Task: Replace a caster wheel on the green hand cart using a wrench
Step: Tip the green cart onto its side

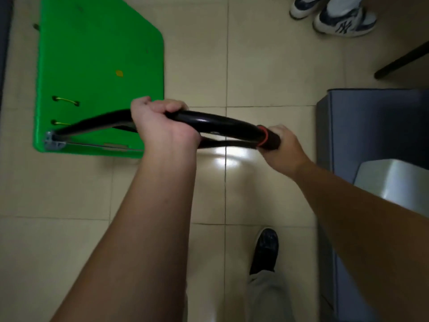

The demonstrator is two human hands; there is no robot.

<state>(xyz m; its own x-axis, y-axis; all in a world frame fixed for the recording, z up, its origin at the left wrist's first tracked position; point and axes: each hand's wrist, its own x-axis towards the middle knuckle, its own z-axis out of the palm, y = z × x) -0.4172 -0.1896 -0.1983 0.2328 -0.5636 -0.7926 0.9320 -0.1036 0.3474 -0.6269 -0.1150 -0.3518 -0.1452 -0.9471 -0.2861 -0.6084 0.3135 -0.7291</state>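
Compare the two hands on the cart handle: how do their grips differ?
The left hand grips the glossy bare tube of the handle near mid-span; the right hand holds the matte end section just past the red ring. In view, the left hand overlaps the corner of the green deck; the right hand is out over the tiled floor. Shared: both curl round the same handle.

dim, soft-focus wide-angle view; overhead light glares off the floor tiles (226, 156), edges bowed.
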